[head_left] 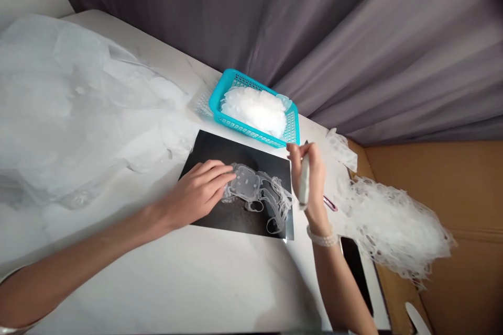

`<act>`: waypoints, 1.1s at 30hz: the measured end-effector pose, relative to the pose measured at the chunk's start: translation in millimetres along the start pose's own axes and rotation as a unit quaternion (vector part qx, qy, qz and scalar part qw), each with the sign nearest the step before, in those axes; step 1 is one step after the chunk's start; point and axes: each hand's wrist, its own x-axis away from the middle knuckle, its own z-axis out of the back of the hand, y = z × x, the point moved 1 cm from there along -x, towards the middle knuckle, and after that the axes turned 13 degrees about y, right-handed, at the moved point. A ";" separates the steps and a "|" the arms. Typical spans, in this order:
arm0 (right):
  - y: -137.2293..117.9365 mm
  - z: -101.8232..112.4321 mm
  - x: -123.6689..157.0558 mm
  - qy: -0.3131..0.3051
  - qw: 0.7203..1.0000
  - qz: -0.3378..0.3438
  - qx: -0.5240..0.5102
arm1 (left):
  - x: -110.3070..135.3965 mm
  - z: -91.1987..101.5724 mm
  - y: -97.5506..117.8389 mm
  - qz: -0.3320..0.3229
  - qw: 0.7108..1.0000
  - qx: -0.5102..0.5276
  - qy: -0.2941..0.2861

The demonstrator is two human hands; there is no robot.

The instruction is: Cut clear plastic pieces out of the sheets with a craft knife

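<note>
My left hand lies with its fingers stretched out, its fingertips at the left end of a translucent plastic piece. This piece, with small cut-outs, rests on a black sheet. Thin, looped plastic scraps lie beside it on the right part of the sheet. Just past the sheet's right edge, my right hand is closed around a slim white pen-shaped tool. One dark end of the tool points away from me; its exact kind is unclear.
A turquoise basket holding whitish translucent pieces stands behind the sheet. Translucent plastic sheets pile up on the left. Stringy plastic waste hangs over the table's right edge, near a pink-edged tool and a black phone-like object.
</note>
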 end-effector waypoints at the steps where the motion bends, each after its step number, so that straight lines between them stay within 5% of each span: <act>1: 6.4 5.4 12.7 -0.017 0.999 0.018 0.045 | -0.9 -4.4 -3.1 0.004 1.000 -0.023 -0.016; 4: 27.4 12.2 30.5 -0.088 0.983 0.072 0.142 | -2.3 -15.4 -7.0 0.058 0.996 -0.059 -0.044; 10: 38.1 -3.5 30.2 -0.192 0.970 0.077 0.129 | -5.3 -18.1 -0.8 0.176 0.984 0.001 -0.031; 15: -19.4 19.9 63.3 -0.146 0.982 0.091 0.077 | -10.0 -16.0 0.6 0.271 0.955 0.108 -0.060; 20: -77.9 53.9 105.1 -0.116 0.980 0.153 0.051 | -15.7 -6.9 4.9 0.275 0.884 0.303 -0.227; 25: -117.8 69.4 140.4 -0.020 0.998 0.051 0.012 | -20.7 36.4 29.7 0.257 0.833 0.442 -0.212; 28: -115.1 66.6 133.5 0.007 0.999 -0.004 -0.048 | -30.1 50.6 38.5 0.307 0.811 0.453 -0.208; 30: -91.0 56.5 112.8 -0.004 0.998 -0.035 -0.061 | -39.8 41.2 31.9 0.342 0.836 0.391 -0.175; 33: -32.1 32.3 73.6 -0.028 0.997 -0.063 -0.030 | -51.7 8.6 8.1 0.300 0.937 0.157 -0.084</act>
